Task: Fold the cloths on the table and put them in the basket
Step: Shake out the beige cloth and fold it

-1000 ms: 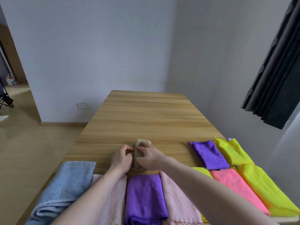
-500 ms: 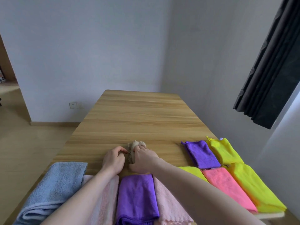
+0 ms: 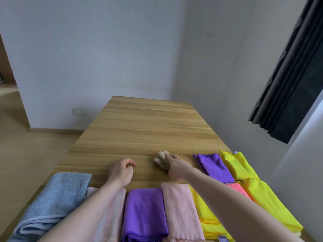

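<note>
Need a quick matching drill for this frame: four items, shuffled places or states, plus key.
Items:
1. beige cloth
2. left hand
3. blue towel
4. small purple cloth

Places or states:
A. loosely curled, holding nothing
B. near left corner of the table
C. under the right hand
D. beside a yellow cloth, right side

Pairs: 1-C, 2-A, 3-B, 4-D

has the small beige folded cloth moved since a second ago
Yes. The small beige folded cloth, under the right hand, has shifted right toward the purple cloth.
</note>
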Motion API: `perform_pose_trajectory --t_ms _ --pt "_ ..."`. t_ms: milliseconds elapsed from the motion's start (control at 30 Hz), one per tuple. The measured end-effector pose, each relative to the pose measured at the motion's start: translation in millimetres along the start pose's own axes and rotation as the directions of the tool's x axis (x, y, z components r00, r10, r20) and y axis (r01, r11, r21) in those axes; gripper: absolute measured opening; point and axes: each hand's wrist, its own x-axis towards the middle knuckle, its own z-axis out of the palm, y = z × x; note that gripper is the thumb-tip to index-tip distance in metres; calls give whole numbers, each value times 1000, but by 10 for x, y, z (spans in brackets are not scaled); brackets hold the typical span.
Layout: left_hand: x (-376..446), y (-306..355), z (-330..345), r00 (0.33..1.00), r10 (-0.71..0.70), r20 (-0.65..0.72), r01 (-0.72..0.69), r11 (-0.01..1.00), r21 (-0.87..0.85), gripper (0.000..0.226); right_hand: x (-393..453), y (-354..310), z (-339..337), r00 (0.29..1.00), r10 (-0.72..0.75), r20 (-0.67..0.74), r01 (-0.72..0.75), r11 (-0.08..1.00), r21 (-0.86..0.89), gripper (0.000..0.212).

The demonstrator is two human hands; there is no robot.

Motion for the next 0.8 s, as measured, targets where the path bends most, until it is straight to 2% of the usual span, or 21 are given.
perform_pose_trajectory --t_ms 133,200,267,367,433,500,633,800 --pt "-9 -3 10 1000 9 -9 -9 1000 19 31 -44 210 -50 976 172 -134 -176 984 -18 79" --pt "-11 -3 13 1000 16 -9 -16 1000 21 31 -81 274 -54 955 267 -127 -269 963 -1 79" --pt "-10 -7 13 1000 17 0 -17 1000 20 31 -113 306 -35 951 299 -71 -300 954 9 82" --pt "3 -25 9 1000 22 11 -22 1000 19 30 -149 341 14 969 236 -71 -236 972 5 84" --pt "-3 -17 2 1000 23 11 -24 999 21 30 -167 388 27 988 105 -111 -111 992 -52 84" --pt "-15 -12 7 1000 29 10 -29 999 18 30 -196 438 40 997 17 -81 -26 994 -110 81" --pt "-19 -21 8 999 37 22 -37 999 17 30 -219 491 81 998 49 28 -45 988 -150 78" --pt "-9 -16 14 999 44 9 -44 999 26 30 -256 428 46 996 55 69 -43 985 -164 78"
